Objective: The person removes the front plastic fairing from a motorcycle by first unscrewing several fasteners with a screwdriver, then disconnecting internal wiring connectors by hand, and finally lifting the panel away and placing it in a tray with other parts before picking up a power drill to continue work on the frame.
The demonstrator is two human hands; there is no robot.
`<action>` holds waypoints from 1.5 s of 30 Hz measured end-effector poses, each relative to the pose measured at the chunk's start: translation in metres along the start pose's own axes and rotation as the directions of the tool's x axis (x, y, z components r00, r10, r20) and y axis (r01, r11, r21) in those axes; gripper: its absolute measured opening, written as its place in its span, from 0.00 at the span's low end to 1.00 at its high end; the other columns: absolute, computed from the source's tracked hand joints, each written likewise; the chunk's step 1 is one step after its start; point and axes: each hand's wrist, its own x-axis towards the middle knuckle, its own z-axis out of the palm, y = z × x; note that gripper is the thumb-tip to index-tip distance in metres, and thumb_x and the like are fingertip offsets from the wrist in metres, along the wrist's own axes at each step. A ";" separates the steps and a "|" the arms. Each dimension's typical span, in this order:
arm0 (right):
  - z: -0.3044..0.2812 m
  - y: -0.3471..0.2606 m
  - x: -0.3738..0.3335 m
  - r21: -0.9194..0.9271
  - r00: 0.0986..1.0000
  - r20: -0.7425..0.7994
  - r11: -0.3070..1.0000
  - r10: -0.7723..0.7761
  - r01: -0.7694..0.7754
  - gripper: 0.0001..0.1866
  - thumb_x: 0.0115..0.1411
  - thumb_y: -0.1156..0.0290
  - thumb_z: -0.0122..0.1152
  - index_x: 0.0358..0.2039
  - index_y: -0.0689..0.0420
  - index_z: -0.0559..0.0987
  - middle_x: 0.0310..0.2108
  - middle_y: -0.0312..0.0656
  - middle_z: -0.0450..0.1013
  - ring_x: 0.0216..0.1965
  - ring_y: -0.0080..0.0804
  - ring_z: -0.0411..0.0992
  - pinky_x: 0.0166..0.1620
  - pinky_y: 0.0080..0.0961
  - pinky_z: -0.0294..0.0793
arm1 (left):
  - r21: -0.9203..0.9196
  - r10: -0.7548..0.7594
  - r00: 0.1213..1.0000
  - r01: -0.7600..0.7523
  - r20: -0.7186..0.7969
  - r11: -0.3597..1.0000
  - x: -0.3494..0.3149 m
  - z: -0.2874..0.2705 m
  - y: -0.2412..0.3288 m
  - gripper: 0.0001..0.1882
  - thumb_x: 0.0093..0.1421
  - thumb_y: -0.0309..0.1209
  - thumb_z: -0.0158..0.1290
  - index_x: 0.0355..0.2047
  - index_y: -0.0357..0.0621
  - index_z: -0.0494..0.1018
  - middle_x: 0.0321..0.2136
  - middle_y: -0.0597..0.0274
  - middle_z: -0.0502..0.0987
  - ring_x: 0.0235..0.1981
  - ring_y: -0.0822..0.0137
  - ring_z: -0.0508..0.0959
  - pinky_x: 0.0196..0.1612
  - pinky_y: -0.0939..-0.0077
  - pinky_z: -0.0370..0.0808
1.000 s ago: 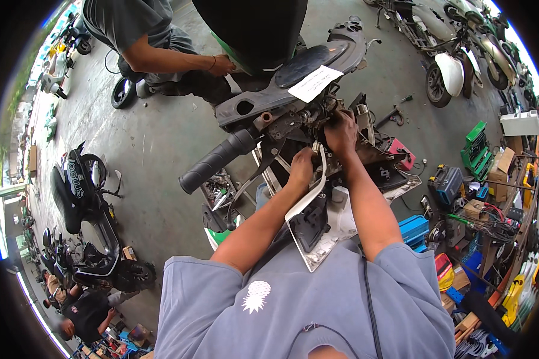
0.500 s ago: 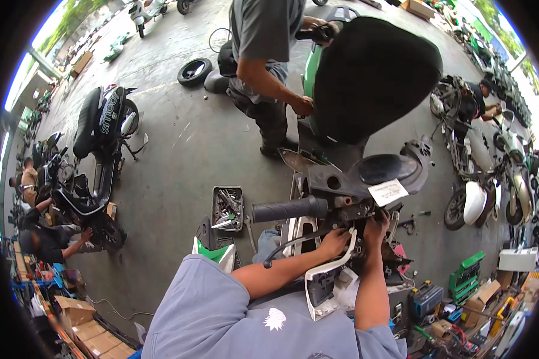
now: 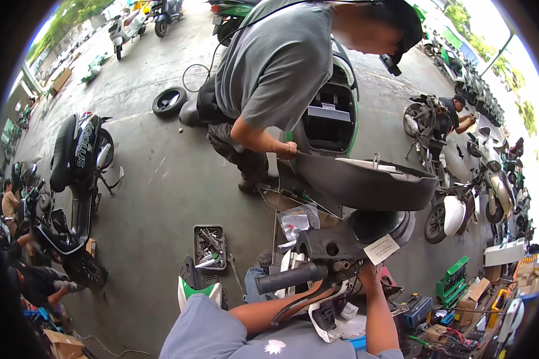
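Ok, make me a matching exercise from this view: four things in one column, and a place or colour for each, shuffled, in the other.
Things
1. handlebar grip
2. paper label
3. loose tyre
4. opened-out toolbox

Places and colours
A. flat on the floor near the co-worker
B. green
C. black, sticking out toward the picture's left
D. just above the right hand in the picture

Pairs: 1-C, 2-D, 3-A, 4-B

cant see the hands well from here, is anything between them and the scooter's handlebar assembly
Nothing visible blocks the right hand, at the handlebar assembly just below the paper tag. The black brake lever crosses over the left forearm and partly hides the left hand, so I can't tell what that one meets.
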 end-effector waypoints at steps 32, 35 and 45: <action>-0.007 -0.005 0.009 0.309 0.963 0.118 0.913 0.242 -0.267 0.17 0.58 0.57 0.49 0.44 0.51 0.74 0.42 0.41 0.73 0.47 0.42 0.70 0.48 0.43 0.68 | -0.049 -0.022 0.969 0.035 0.246 0.998 -0.049 -0.045 -0.030 0.21 0.63 0.35 0.43 0.55 0.41 0.61 0.49 0.49 0.71 0.48 0.55 0.72 0.51 0.65 0.68; -0.013 0.002 0.014 0.553 0.919 0.225 0.734 0.324 -0.394 0.17 0.59 0.57 0.49 0.44 0.51 0.74 0.42 0.41 0.73 0.46 0.41 0.70 0.47 0.43 0.69 | -0.045 -0.023 0.968 0.035 0.250 0.998 -0.050 -0.044 -0.030 0.21 0.63 0.35 0.43 0.55 0.40 0.61 0.49 0.49 0.71 0.49 0.56 0.72 0.51 0.66 0.68; -0.003 0.011 0.022 0.872 0.789 0.485 -0.141 0.378 -0.469 0.16 0.61 0.57 0.47 0.44 0.51 0.73 0.40 0.40 0.73 0.44 0.39 0.72 0.44 0.42 0.72 | -0.035 -0.024 0.965 0.034 0.261 0.999 -0.051 -0.047 -0.037 0.23 0.64 0.35 0.44 0.57 0.40 0.60 0.50 0.52 0.71 0.50 0.59 0.71 0.52 0.68 0.68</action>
